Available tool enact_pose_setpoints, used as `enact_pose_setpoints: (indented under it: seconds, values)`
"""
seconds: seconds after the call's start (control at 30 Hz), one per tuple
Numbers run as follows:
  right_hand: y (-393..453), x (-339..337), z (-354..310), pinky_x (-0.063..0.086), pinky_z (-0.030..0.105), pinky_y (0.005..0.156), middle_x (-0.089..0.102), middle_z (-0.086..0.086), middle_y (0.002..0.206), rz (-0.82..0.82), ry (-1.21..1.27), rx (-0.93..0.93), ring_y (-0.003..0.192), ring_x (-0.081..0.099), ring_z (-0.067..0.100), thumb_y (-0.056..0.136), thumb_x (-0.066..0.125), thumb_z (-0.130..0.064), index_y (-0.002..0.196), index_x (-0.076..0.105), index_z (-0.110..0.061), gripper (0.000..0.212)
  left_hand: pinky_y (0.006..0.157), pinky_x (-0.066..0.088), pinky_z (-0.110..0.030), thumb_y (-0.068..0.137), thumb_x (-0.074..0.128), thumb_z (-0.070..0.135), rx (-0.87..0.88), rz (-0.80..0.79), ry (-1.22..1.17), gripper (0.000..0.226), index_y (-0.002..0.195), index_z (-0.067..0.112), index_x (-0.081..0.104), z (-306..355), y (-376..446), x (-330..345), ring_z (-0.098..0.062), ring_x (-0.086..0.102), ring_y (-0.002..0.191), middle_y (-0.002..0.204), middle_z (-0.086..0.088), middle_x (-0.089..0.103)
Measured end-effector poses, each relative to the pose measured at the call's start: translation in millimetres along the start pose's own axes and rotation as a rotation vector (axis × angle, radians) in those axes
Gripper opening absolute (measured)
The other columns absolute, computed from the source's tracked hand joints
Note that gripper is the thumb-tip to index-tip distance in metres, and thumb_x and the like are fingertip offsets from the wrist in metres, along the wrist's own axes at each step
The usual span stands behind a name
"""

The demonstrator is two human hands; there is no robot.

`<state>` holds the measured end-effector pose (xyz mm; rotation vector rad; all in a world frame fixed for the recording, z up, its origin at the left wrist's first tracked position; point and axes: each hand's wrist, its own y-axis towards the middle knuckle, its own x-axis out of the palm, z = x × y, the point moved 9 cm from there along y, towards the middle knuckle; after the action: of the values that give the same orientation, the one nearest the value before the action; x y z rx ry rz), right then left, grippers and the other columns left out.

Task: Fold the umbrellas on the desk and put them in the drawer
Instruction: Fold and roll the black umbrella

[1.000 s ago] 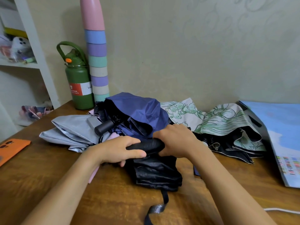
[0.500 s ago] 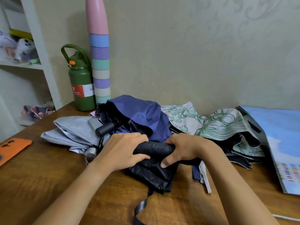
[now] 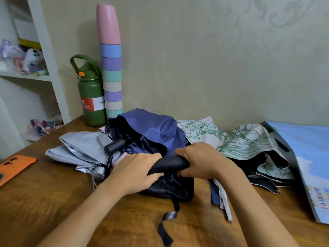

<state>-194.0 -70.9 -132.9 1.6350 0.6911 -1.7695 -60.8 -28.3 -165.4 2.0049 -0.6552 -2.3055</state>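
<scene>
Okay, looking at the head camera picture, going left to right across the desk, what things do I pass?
Orange phone → grey umbrella → left hand → black umbrella held by both hands → right hand → green-patterned white umbrella → blue printed sheet.
</scene>
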Motion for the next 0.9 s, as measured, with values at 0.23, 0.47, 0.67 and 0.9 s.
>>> enact_pose_setpoints:
  seconds: [0.23, 0.47, 0.67, 0.9]
  values:
    - [-9.9, 27.9, 10.3, 0.047, 0.03, 0.073, 0.069, -0.007, 0.087, -0.323, 0.351, 0.157, 0.082, 0.064, 0.014, 0.072, 0.082, -0.064, 0.089, 0.062, -0.032, 0.042, 0.064, 0.052, -0.035, 0.067, 0.08, 0.025, 0.197, 0.259, 0.169, 0.044, 0.107, 0.027, 0.062, 26.2, -4.8, -15.1, -0.019, 0.062, 0.076, 0.086, 0.01, 0.059]
    - [-14.5, 22.0, 13.2, 0.043, 0.036, 0.071, 0.06, -0.004, 0.088, -0.001, 0.09, 0.177, 0.088, 0.056, 0.023, 0.078, 0.074, -0.066, 0.096, 0.057, -0.029, 0.045, 0.07, 0.051, -0.037, 0.074, 0.078, 0.025, 0.169, 0.255, 0.152, 0.043, 0.114, 0.025, 0.061, 27.5, 3.4, -6.9, -0.02, 0.062, 0.086, 0.095, 0.007, 0.06]
    - [-38.7, 26.9, -0.6, 0.043, 0.04, 0.079, 0.067, -0.001, 0.101, 0.218, -0.089, 0.128, 0.094, 0.065, 0.029, 0.085, 0.07, -0.046, 0.107, 0.056, -0.024, 0.034, 0.065, 0.041, -0.033, 0.084, 0.056, 0.074, 0.048, -0.131, -0.013, 0.041, 0.098, 0.035, 0.053, 25.8, 4.7, 24.6, -0.012, 0.061, 0.083, 0.088, 0.014, 0.061]
    - [-50.1, 22.8, 1.6, 0.039, 0.04, 0.074, 0.065, 0.0, 0.102, 0.271, -0.093, 0.234, 0.095, 0.065, 0.029, 0.076, 0.075, -0.056, 0.109, 0.052, -0.021, 0.053, 0.067, 0.048, -0.038, 0.086, 0.064, 0.059, 0.123, 0.108, 0.051, 0.032, 0.103, 0.036, 0.051, 34.9, 3.0, 1.2, -0.018, 0.066, 0.086, 0.092, 0.011, 0.063]
